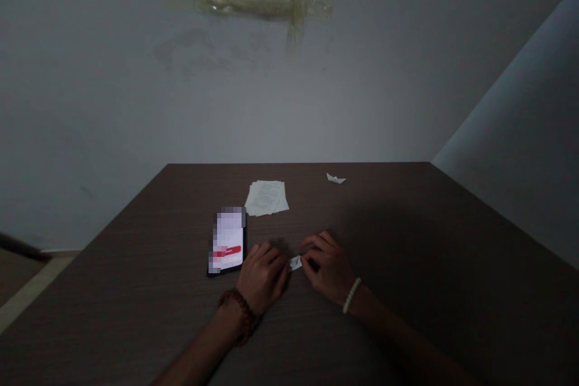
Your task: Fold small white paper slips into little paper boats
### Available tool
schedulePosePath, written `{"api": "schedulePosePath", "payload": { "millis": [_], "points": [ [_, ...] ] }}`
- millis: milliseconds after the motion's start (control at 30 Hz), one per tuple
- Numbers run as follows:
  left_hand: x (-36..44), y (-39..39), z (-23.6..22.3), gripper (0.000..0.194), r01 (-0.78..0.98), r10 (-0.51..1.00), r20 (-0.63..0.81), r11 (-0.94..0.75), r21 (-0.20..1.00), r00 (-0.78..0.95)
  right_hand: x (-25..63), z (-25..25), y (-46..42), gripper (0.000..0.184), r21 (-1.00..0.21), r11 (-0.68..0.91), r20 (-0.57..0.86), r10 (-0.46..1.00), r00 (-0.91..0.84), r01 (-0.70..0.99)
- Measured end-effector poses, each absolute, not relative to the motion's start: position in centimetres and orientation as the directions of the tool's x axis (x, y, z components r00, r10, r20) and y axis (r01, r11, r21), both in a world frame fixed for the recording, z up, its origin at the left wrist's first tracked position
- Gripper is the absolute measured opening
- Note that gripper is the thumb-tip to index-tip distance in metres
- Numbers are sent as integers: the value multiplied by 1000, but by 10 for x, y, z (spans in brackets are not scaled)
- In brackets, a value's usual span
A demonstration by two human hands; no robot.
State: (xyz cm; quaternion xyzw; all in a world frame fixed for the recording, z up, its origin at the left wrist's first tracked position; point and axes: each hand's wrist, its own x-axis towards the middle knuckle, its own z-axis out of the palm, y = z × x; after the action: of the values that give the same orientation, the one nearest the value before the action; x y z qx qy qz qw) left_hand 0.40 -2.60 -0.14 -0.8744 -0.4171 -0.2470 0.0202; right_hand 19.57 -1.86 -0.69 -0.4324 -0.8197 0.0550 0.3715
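Note:
Between my two hands, low over the tabletop, is a small piece of white paper (295, 263) with dark print on it. My left hand (263, 277) has its fingers curled and closed at the paper's left end. My right hand (326, 266) pinches the right end between thumb and fingertips. My fingers hide parts of the paper, so its full shape cannot be made out. A phone (230, 240) with a lit, partly blurred screen lies just left of my left hand.
Behind the phone lies a loose stack of printed paper sheets (266, 198). A small folded paper boat (336, 179) rests near the far edge of the brown table (149, 217). The wall (362, 72) rises beyond that edge, with clear tape (253, 6) stuck on it.

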Motion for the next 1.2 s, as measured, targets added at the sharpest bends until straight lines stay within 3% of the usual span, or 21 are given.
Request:
{"api": "schedulePosePath", "payload": {
  "millis": [267, 767, 1200],
  "points": [
    [4, -25, 0, 24, 801, 759, 432, -586, 126, 487, 195, -1, -20, 17, -422, 607, 569, 755, -325, 673],
    [3, -24, -1, 25, 799, 701, 479, -601, -3, 529, 192, -5, -22, 18, -411, 599, 594, 748, -297, 687],
    [2, -26, 2, 24, 824, 735, 490, -564, 56, 470, 193, 0, -23, 16, -423, 602, 618, 738, -270, 677]
  ]
}}
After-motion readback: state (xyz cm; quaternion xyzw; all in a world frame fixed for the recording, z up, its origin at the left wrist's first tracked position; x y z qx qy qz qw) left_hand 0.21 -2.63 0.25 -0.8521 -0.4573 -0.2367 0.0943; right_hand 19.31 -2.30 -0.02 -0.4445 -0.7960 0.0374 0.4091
